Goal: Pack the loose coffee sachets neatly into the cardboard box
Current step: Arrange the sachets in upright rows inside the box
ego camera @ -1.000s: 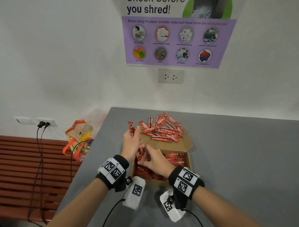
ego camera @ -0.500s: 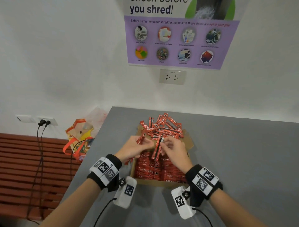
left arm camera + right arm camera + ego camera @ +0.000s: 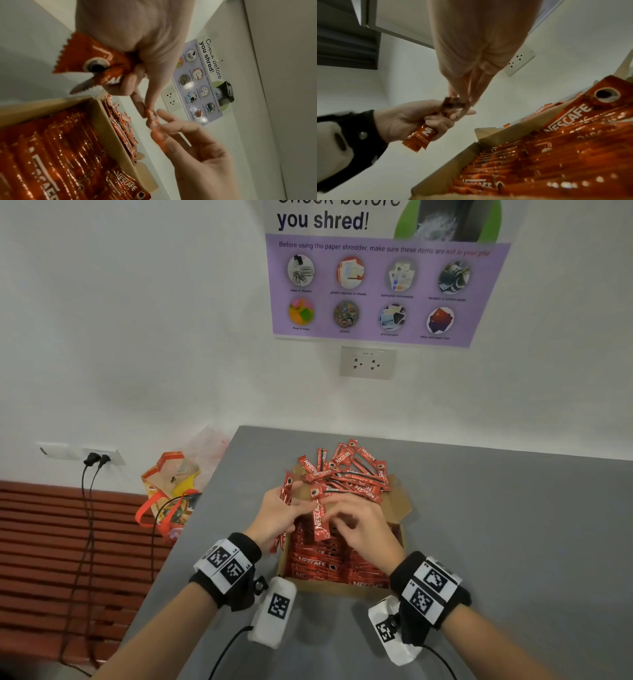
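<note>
An open cardboard box point(image 3: 335, 589) sits on the grey table point(image 3: 496, 542), with red coffee sachets lined up inside it in rows. Behind the box, loose sachets point(image 3: 346, 470) lie in a pile. My left hand point(image 3: 281, 513) hovers over the box's far left corner, its curled fingers gripping a few sachets point(image 3: 96, 63). Beside it my right hand point(image 3: 346, 508) pinches the top of one sachet point(image 3: 320, 518), which hangs upright over the box. In the right wrist view, my right fingertips point(image 3: 465, 94) meet the left hand's sachets point(image 3: 423, 135).
The box's flap point(image 3: 399, 501) stands open at its far right. An orange bag point(image 3: 168, 494) leans against the table's left edge, above a wooden bench point(image 3: 51, 542). Cables hang from a wall outlet point(image 3: 96, 460). Bare table lies to the right.
My right hand has come up out of the box to meet the left hand. A sachet now hangs upright between them. My left hand has dropped lower and nearer the box.
</note>
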